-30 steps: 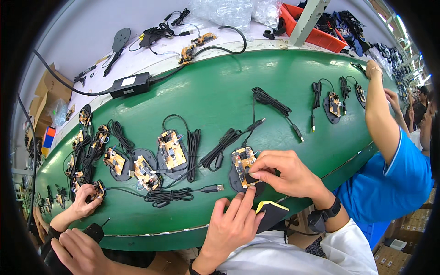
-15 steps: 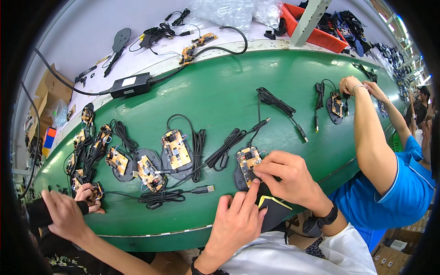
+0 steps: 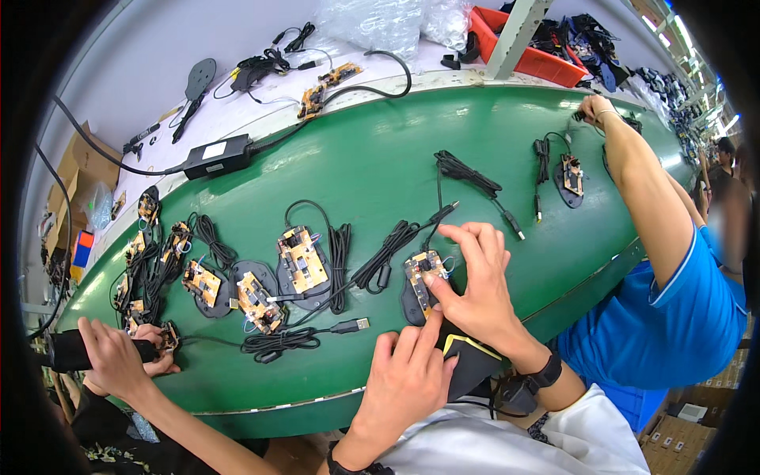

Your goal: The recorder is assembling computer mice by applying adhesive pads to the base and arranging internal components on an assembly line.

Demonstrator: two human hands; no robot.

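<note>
A tan circuit board [image 3: 426, 273] lies on a black mouse-shaped base [image 3: 413, 307] on the green work surface, just ahead of me. With its thumb pressed on the board's middle, my right hand [image 3: 484, 289] is open, index finger stretched toward the cable at the top. My left hand [image 3: 405, 388] touches the base's lower edge with an extended index fingertip; its other fingers are bent and hold nothing I can see. A black piece with a yellow edge [image 3: 473, 348] sits below the base, near both hands. A bundled black cable [image 3: 388, 257] lies left of the board.
To the left lie several similar boards on bases [image 3: 302, 265] with coiled cables. A co-worker's hand [image 3: 119, 356] holds a black cylindrical tool there; another person's arm [image 3: 641, 174] reaches in from the right. A black power adapter [image 3: 216, 157] and red bin [image 3: 538, 59] stand behind.
My right hand has opened from a pinch at the board's lower end; its thumb moved up onto the board and its index stretched away. The co-worker's hand at right moved farther back.
</note>
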